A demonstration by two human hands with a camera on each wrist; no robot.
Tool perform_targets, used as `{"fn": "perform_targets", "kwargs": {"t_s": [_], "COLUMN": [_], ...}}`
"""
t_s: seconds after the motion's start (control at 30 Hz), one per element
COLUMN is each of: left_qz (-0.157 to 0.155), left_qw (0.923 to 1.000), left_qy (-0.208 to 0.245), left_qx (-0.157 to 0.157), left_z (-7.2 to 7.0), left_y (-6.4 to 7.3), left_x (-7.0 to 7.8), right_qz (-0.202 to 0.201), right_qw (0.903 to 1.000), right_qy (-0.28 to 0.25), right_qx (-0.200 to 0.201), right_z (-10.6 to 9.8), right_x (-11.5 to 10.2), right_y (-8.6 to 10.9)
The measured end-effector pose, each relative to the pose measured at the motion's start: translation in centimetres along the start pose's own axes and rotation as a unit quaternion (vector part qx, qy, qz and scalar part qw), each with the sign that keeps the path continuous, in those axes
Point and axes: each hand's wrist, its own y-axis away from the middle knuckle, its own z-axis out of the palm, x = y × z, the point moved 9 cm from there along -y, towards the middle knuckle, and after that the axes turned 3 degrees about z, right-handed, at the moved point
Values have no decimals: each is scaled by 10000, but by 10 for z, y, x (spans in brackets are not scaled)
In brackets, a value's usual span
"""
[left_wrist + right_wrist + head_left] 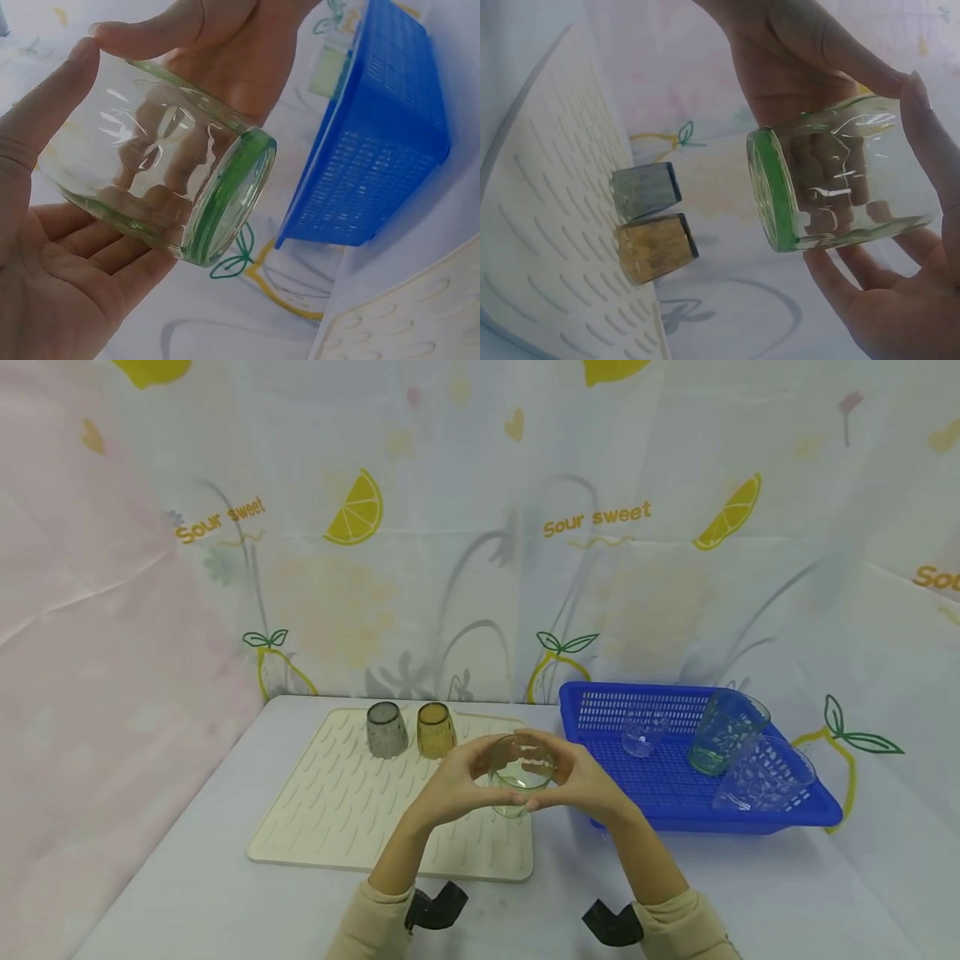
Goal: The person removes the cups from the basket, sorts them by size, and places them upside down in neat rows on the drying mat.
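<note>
Both hands hold a clear drinking glass [522,775] above the right edge of the drying mat [360,827]. It is upright, its thick green-tinted base [229,196] facing down. My left hand [461,783] curls around one side of it and my right hand [583,783] around the other. The thumbs meet at the near side, and fingers show through the glass from behind. On the mat, at the back, a grey glass [387,732] and an amber glass [436,732] stand side by side, upside down.
A blue plastic basket [697,819] stands on the right. Inside are a small clear glass [642,735], a greenish glass [723,731] and a tilted patterned clear glass [761,777]. Behind the white table [187,877] hangs a lemon-print cloth [450,568].
</note>
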Motion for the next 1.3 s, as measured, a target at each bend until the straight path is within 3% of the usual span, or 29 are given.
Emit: {"fn": "perform_targets", "kwargs": {"t_s": [0.13, 0.27, 0.63, 0.93, 1.3], "left_qz": [46, 110, 194, 167, -262], "left_qw": [10000, 9998, 9984, 9976, 9981], "left_qy": [77, 16, 189, 426, 231], "left_qx": [-14, 182, 502, 528, 505], "left_z": [1, -3, -8, -8, -16], "left_y": [0, 0, 1, 1, 9], "left_x": [-1, 1, 9, 10, 2], "right_qz": [-108, -122, -9, -118, 87], "right_qw": [9999, 9995, 9967, 9926, 9922], "right_qy": [-88, -234, -809, -1205, -1208], "right_qx": [-101, -146, -32, -57, 297], "right_z": [3, 7, 18, 27, -2], "right_x": [0, 1, 23, 30, 29], "right_y": [0, 1, 6, 5, 14]}}
